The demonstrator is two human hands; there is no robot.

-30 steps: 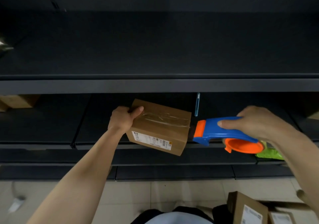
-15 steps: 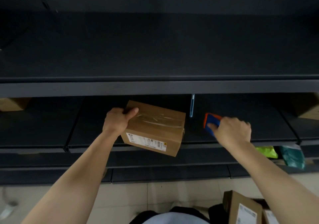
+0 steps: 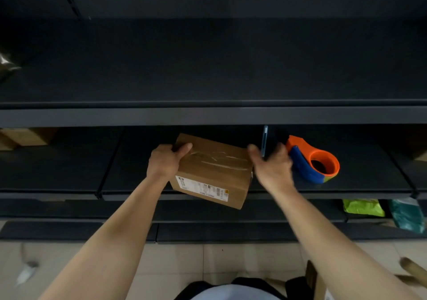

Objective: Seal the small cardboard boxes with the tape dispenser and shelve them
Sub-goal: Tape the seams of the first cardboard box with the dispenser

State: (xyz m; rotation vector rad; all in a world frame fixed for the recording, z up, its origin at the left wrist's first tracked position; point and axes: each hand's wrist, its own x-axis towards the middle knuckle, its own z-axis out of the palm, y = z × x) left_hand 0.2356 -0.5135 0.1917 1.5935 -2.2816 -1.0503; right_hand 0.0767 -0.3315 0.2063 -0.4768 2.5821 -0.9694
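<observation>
A small brown cardboard box (image 3: 215, 172) with wrinkled clear tape across its top and a white label on its front is held at the edge of the middle shelf (image 3: 69, 175). My left hand (image 3: 165, 161) grips its left end, thumb on top. My right hand (image 3: 271, 165) is blurred right at the box's right end, fingers loosely spread and holding nothing. The blue and orange tape dispenser (image 3: 312, 161) lies on the same shelf just right of my right hand.
A long dark top shelf (image 3: 208, 114) runs overhead. Another cardboard box (image 3: 23, 136) sits far left on the middle shelf. Green (image 3: 362, 207) and teal (image 3: 406, 214) bags lie on the lower shelf at right. A thin blue divider (image 3: 264, 140) stands behind the box.
My right hand set the tape dispenser down on the middle shelf, let go of it and moved left to the box's right end. My left hand kept its grip on the box.
</observation>
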